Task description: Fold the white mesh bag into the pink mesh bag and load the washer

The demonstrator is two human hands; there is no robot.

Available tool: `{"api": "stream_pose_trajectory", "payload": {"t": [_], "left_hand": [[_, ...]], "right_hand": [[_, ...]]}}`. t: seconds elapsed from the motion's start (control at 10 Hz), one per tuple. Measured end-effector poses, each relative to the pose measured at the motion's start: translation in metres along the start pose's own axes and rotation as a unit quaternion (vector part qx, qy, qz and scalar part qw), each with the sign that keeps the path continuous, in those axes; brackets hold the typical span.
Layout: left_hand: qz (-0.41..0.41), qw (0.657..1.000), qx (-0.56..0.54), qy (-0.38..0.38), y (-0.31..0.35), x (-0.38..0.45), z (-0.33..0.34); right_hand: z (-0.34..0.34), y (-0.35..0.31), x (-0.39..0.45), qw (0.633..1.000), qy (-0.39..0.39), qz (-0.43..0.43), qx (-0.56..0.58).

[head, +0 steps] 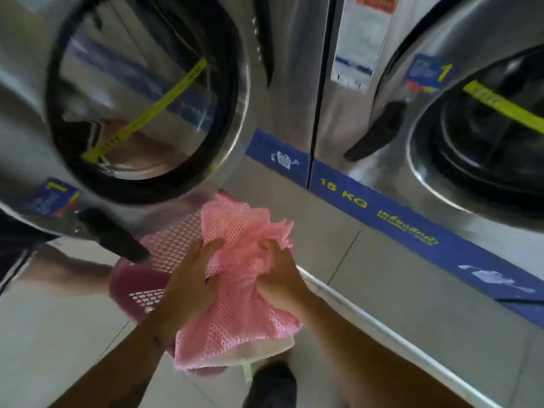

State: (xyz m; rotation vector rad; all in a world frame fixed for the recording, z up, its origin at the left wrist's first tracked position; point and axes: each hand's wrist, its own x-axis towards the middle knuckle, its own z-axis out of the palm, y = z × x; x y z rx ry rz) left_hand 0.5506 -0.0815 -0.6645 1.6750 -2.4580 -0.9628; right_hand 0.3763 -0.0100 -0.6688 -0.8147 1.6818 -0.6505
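Note:
The pink mesh bag (pixel 235 295) hangs bunched between both hands in the lower middle of the view. My left hand (pixel 191 278) grips its left side and my right hand (pixel 279 278) clutches its right side. A white mesh bag (pixel 265 353) peeks out below the pink bag's lower edge, with a white tab dangling. The washer's round glass door (pixel 141 92) stands swung open at the upper left, above the hands. The drum opening itself is hidden from view.
A dark pink laundry basket (pixel 138 287) sits on the floor under the bags. A second washer with a shut door (pixel 482 125) stands at the right, behind a blue floor stripe (pixel 412 231). My dark shoe (pixel 272 384) is at the bottom. The open door's black handle (pixel 114 237) juts near the basket.

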Motion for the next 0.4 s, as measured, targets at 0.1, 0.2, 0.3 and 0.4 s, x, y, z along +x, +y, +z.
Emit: {"api": "stream_pose_trajectory", "payload": {"t": [0.1,0.2,0.3,0.4], "left_hand": [[-0.007,0.999,0.022,-0.027,-0.047,0.016,0.027],[-0.020,0.996,0.043,-0.069,-0.100,0.037,0.064],[-0.033,0.995,0.047,-0.081,-0.119,0.050,0.084],[-0.046,0.991,0.055,-0.113,-0.132,0.063,0.110]], "right_hand": [[0.036,0.024,0.034,0.999,-0.012,0.037,0.029],[0.073,0.059,0.071,0.995,-0.038,0.089,0.031],[0.082,0.075,0.089,0.993,-0.051,0.102,0.009],[0.093,0.082,0.110,0.991,-0.064,0.110,-0.041]]}}
